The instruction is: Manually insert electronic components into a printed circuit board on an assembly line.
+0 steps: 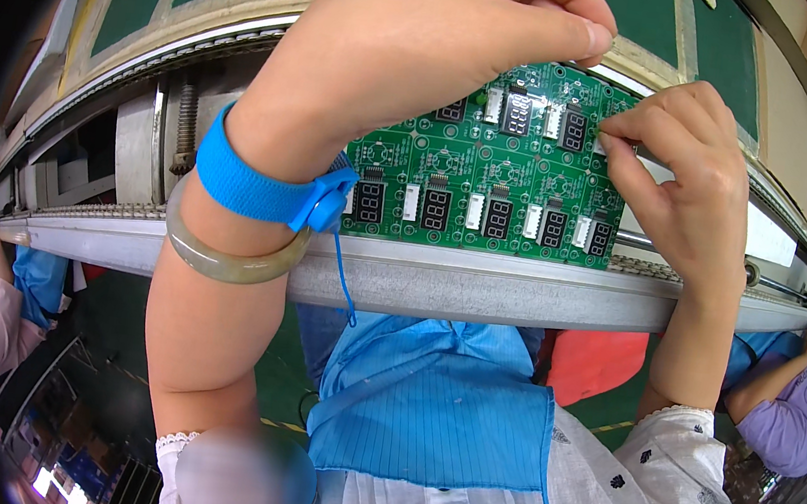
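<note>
Workshop with a green floor [129,314], spanned by a chain conveyor [460,287]; at left, the left hand [453,16] arches over the circuit board [526,153], thumb and forefinger together, whether on anything one cannot tell; the cord [344,278] dangling from its wrist strap [260,189] may snag if the arm sweeps; at right, the right hand [682,155] holds thumb and finger close at the board's upper right, grip unclear; a sideways push there could tilt a part; strap, ribbed blue; board, glossy green, lying across the conveyor, with black rectangular displays [436,210] and white blocky connectors [475,210].
</note>
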A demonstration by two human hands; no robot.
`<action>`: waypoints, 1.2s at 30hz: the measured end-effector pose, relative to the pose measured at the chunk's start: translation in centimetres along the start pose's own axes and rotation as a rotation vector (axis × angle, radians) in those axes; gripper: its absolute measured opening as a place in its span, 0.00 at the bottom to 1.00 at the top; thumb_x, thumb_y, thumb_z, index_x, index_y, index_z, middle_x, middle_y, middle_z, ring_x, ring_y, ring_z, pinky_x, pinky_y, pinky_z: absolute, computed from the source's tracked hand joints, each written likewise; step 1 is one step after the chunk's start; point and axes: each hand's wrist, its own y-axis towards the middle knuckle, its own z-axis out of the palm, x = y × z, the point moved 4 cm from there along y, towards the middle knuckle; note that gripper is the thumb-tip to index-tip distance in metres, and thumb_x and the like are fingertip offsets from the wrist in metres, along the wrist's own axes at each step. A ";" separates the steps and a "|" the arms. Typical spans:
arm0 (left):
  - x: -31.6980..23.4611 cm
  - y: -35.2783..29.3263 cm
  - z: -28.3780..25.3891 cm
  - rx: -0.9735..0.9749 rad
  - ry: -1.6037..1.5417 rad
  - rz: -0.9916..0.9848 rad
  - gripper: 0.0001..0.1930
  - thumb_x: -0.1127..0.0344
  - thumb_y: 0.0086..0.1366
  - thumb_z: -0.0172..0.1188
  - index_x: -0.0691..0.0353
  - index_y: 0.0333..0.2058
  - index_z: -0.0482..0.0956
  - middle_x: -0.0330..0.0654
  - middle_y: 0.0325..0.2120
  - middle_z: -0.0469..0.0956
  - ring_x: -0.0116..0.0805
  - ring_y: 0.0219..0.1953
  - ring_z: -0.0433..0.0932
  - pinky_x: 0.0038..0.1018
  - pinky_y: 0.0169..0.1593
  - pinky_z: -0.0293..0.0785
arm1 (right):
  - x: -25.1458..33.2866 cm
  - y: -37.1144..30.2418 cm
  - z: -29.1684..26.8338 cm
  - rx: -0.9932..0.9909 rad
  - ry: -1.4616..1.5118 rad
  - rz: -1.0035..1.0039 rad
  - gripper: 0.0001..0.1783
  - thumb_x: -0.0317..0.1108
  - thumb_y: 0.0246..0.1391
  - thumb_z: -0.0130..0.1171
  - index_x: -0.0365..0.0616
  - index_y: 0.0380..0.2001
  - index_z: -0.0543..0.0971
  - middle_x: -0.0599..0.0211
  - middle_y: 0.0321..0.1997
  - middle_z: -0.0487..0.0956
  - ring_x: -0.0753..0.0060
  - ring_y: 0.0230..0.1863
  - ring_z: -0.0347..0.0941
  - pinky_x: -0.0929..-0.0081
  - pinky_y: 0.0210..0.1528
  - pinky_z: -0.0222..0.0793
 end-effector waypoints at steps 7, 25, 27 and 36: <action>0.1 0.0 0.1 0.013 0.003 0.018 0.10 0.71 0.68 0.65 0.72 0.44 0.82 0.38 0.32 0.84 0.18 0.32 0.78 0.14 0.36 0.75 | 0.3 0.0 -0.1 0.002 -0.049 -0.042 0.06 0.29 0.44 0.69 0.47 0.28 0.82 0.71 0.31 0.78 0.63 0.40 0.74 0.64 0.40 0.64; -0.5 -0.1 0.1 0.015 0.136 0.025 0.10 0.68 0.68 0.65 0.71 0.41 0.84 0.35 0.29 0.81 0.17 0.29 0.74 0.15 0.31 0.70 | 1.2 0.3 -0.5 -0.005 -0.157 -0.068 0.07 0.25 0.41 0.69 0.44 0.28 0.83 0.69 0.29 0.77 0.62 0.38 0.74 0.65 0.43 0.67; -0.6 -0.1 0.2 0.020 0.130 0.034 0.10 0.68 0.68 0.64 0.71 0.41 0.84 0.35 0.29 0.81 0.17 0.28 0.73 0.15 0.31 0.69 | 1.3 0.3 -0.6 -0.005 -0.161 -0.075 0.08 0.25 0.41 0.70 0.44 0.28 0.83 0.69 0.28 0.77 0.62 0.38 0.74 0.65 0.42 0.67; -0.7 -0.2 0.1 0.033 0.142 0.062 0.10 0.68 0.68 0.65 0.71 0.40 0.84 0.35 0.28 0.81 0.17 0.27 0.73 0.16 0.30 0.69 | 1.1 0.1 -0.3 -0.016 -0.186 -0.088 0.07 0.30 0.42 0.71 0.49 0.27 0.82 0.72 0.30 0.76 0.63 0.40 0.73 0.63 0.41 0.62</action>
